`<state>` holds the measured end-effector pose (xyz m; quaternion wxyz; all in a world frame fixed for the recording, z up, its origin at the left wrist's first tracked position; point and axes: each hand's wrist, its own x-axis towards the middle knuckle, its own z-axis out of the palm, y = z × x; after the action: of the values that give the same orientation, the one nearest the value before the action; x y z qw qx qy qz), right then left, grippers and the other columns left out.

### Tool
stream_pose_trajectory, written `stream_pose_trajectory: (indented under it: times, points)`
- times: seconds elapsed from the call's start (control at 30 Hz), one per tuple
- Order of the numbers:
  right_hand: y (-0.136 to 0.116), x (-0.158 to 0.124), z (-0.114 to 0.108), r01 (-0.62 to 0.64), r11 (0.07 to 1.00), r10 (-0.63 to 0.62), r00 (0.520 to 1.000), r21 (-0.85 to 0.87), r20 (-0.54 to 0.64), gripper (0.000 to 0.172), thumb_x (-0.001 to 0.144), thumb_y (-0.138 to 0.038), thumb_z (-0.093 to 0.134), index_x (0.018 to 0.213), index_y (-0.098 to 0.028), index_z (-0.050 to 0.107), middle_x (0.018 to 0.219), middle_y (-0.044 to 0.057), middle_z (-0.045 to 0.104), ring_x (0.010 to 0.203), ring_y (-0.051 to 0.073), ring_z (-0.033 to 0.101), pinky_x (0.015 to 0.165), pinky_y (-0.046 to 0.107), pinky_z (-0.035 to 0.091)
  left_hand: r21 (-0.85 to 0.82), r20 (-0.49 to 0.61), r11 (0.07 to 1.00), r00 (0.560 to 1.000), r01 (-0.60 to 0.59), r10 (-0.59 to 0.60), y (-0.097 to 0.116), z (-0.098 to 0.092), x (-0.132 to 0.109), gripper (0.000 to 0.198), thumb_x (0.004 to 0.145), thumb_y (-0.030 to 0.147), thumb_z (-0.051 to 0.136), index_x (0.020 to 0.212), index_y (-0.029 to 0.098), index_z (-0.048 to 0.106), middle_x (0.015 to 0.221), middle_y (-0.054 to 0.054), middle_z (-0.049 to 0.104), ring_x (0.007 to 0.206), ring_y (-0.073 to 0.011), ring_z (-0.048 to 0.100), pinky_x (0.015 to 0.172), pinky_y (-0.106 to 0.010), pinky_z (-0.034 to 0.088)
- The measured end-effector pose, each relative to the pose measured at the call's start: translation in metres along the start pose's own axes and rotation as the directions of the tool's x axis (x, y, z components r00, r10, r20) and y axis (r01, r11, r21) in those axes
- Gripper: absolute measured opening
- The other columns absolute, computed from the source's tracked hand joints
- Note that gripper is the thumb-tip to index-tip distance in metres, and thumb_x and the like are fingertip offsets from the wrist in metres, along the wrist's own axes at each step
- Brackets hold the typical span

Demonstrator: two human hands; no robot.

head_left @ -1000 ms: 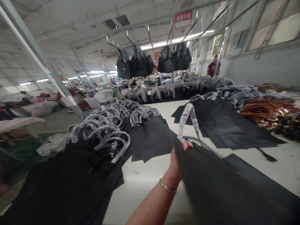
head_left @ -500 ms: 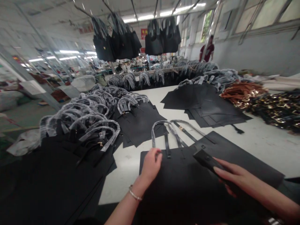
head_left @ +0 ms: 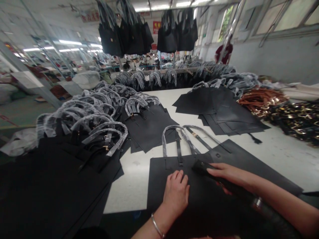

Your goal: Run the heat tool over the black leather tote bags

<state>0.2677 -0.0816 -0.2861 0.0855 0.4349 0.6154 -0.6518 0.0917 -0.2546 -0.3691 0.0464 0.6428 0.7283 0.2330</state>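
A black leather tote panel (head_left: pixel 159 179) lies flat on the white table (head_left: pixel 129 189), its two handles wrapped in clear plastic (head_left: pixel 171 139) fanning away from me. My left hand (head_left: pixel 176 192) rests palm down on the panel with its fingers spread slightly, gripping nothing. My right hand (head_left: pixel 229 176) holds a small dark leather piece (head_left: pixel 201 167) against the panel's upper right area. The hand and forearm hide part of the panel's lower edge.
Stacks of black panels with wrapped handles (head_left: pixel 82 156) fill the left. More panels (head_left: pixel 219 109) lie ahead. Brown straps (head_left: pixel 259 99) and gold-buckled straps (head_left: pixel 296 122) are heaped at right. Finished bags (head_left: pixel 129 33) hang overhead. A person in a red top (head_left: pixel 224 49) stands far back.
The panel has been laid flat on the table since the oldest frame. My left hand has slid from the handle base down onto the panel. My right hand has moved left, carrying the dark piece.
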Motion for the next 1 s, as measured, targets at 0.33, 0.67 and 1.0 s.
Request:
stream_pose_trajectory:
  times: [0.33, 0.67, 1.0]
  points:
    - [-0.005, 0.013, 0.012, 0.030, 0.999, -0.030, 1.000, -0.019, 0.002, 0.061, 0.082, -0.056, 0.062, 0.130, -0.020, 0.051, 0.059, -0.004, 0.058, 0.039, 0.011, 0.056, 0.034, 0.018, 0.042, 0.002, -0.012, 1.000, 1.000, 0.006, -0.006, 0.005, -0.003, 0.001, 0.028, 0.089, 0.021, 0.052, 0.117, 0.021, 0.057, 0.127, -0.006, 0.056, 0.117, -0.0243, 0.045, 0.099, -0.045, 0.039]
    - [-0.037, 0.015, 0.016, 0.125, 0.986, -0.131, 0.990, -0.112, -0.054, 0.058, 0.084, -0.052, 0.061, 0.131, -0.020, 0.052, 0.065, -0.003, 0.058, 0.041, 0.009, 0.054, 0.037, 0.018, 0.043, -0.023, -0.086, 0.998, 0.994, -0.064, 0.062, -0.001, 0.005, -0.005, 0.019, 0.089, 0.019, 0.053, 0.107, 0.018, 0.059, 0.107, -0.007, 0.061, 0.104, -0.0230, 0.052, 0.093, -0.041, 0.045]
    - [-0.060, 0.052, 0.046, 0.127, 0.986, -0.120, 0.991, -0.111, 0.066, 0.046, 0.084, -0.051, 0.061, 0.115, -0.016, 0.058, 0.060, -0.003, 0.058, 0.038, 0.009, 0.053, 0.035, 0.018, 0.040, 0.011, -0.059, 0.996, 0.994, -0.093, 0.093, -0.002, 0.003, -0.003, 0.013, 0.090, 0.014, 0.047, 0.095, 0.017, 0.059, 0.093, -0.006, 0.061, 0.090, -0.0215, 0.055, 0.083, -0.037, 0.047]
